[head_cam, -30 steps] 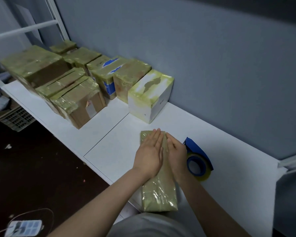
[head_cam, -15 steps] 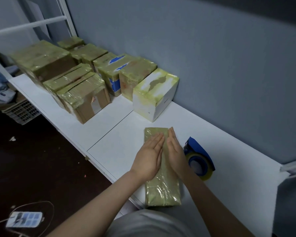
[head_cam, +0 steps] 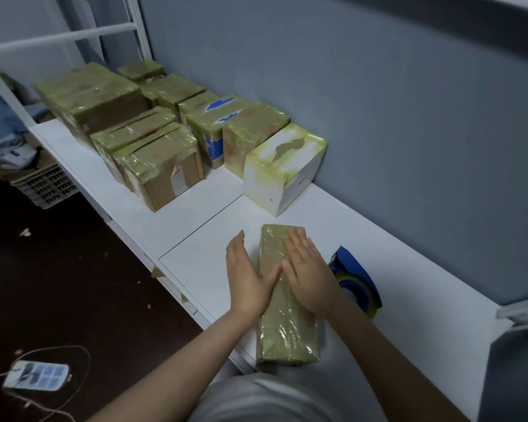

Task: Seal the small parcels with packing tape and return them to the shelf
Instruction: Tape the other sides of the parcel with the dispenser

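The long green-taped parcel point(head_cam: 287, 333) is pressed under the flat right hand point(head_cam: 310, 277), with the flat left hand point(head_cam: 247, 278) alongside; bubbles could be trapped by uneven smoothing.

The left hand point(head_cam: 247, 278) has slid off the top of the taped parcel point(head_cam: 287, 336) and now lies open along the parcel's left side, only its thumb over the top. The right hand point(head_cam: 308, 275) has spread flatter across the parcel's top.
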